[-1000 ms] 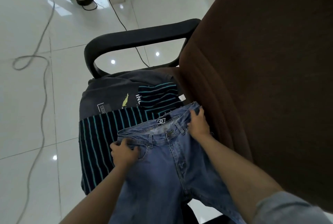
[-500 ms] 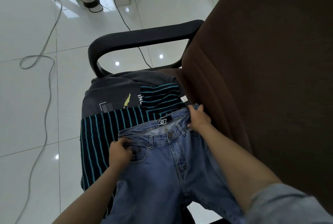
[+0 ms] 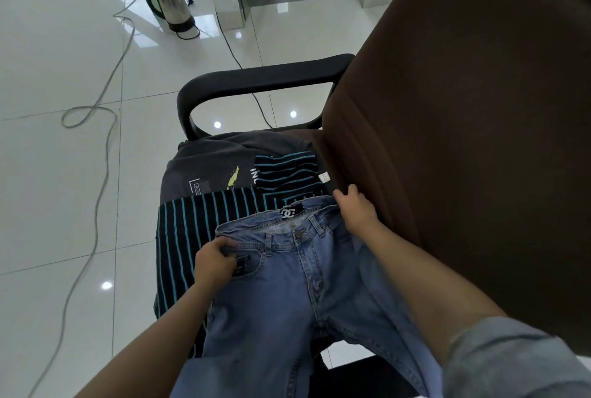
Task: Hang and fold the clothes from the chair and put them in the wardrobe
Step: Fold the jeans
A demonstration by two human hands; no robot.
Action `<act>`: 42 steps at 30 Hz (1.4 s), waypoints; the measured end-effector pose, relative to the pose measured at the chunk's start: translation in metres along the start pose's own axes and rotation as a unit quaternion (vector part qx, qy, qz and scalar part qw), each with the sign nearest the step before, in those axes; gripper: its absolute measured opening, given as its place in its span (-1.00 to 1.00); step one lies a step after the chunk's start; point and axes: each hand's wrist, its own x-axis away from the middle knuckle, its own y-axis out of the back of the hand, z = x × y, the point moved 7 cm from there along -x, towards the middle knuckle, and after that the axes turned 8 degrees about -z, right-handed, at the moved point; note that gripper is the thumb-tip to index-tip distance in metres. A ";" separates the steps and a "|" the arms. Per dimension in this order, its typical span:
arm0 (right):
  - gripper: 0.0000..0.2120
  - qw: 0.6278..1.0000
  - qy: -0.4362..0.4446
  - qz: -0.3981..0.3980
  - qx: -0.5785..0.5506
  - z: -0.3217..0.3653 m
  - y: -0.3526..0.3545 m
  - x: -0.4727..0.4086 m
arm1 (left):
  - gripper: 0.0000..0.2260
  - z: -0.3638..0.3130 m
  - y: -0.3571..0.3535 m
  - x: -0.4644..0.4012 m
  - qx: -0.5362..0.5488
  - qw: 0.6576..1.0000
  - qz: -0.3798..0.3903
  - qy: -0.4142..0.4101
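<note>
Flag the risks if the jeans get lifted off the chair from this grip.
1. The jeans lie on the striped shirt; lifting could drag it, and perhaps the grey printed shirt, off the seat onto the floor.
2. Left hand and right hand hold only the waistband, so the legs hang loose and may sweep the floor.
3. A loose cable on the tiles could trip someone.

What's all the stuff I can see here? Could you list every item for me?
Jeans: one, light blue, on top of the chair's clothes pile.
Striped shirt: one, black with teal stripes, under the jeans.
T-shirt: one, dark grey, printed, on the seat at the far side.
Chair: one, brown, black armrest.
Kettle: one, steel, on the floor.
Cable: grey, looping across white floor tiles.
Left hand: gripping the waistband.
Right hand: gripping the waistband's other side.
</note>
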 end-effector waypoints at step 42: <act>-0.84 0.690 -0.063 -0.572 -0.439 0.080 0.402 0.583 | -0.82 -0.278 0.245 0.512 0.312 0.777 0.290 -0.464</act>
